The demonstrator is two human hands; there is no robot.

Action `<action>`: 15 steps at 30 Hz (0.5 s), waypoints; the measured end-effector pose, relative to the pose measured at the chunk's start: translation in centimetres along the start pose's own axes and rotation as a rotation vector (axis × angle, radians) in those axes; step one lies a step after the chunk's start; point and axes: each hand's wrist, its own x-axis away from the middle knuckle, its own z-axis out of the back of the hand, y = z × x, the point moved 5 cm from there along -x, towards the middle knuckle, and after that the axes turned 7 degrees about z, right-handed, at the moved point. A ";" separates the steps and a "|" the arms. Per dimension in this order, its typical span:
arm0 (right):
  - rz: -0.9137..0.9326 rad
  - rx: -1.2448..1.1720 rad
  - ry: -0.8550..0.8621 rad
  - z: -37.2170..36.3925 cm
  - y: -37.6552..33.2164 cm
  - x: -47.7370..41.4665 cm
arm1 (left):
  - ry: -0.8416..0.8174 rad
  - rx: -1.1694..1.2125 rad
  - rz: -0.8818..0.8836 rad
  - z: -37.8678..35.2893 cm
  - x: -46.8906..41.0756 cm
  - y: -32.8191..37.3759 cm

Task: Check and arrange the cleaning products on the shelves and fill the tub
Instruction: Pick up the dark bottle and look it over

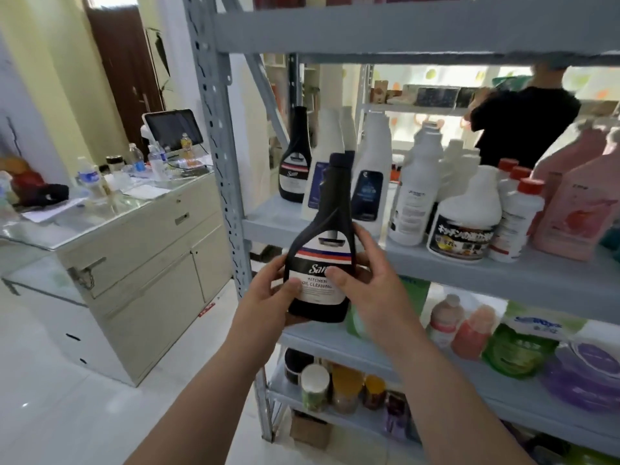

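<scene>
Left hand (pixel 268 293) cups the lower body of the black kitchen oil-cleaning bottle (pixel 322 236); right hand (pixel 365 276) wraps its other flank. I hold it upright just off the grey shelf (pixel 503 280). Stiff glossy plastic, probably hefty and slick; I'd grip the wide body, not the neck. The opaque wall hides the fill level and my thumb covers the brand.
</scene>
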 end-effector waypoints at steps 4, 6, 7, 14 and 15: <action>0.071 0.109 0.060 -1.0 -0.4 -4.4 | -0.047 -0.103 -0.127 -0.1 -4.0 3.0; 0.112 0.171 0.108 -1.5 -0.8 -6.5 | -0.052 -0.181 -0.183 0.0 -6.7 4.3; 0.137 0.198 0.134 -1.7 -0.9 -7.6 | -0.063 -0.228 -0.220 0.0 -8.2 4.9; 0.274 0.404 0.258 -2.8 1.5 -12.9 | -0.030 -0.492 -0.309 1.6 -17.7 8.1; 0.286 0.441 0.267 -2.9 1.9 -13.4 | 0.009 -0.513 -0.315 1.9 -19.3 8.5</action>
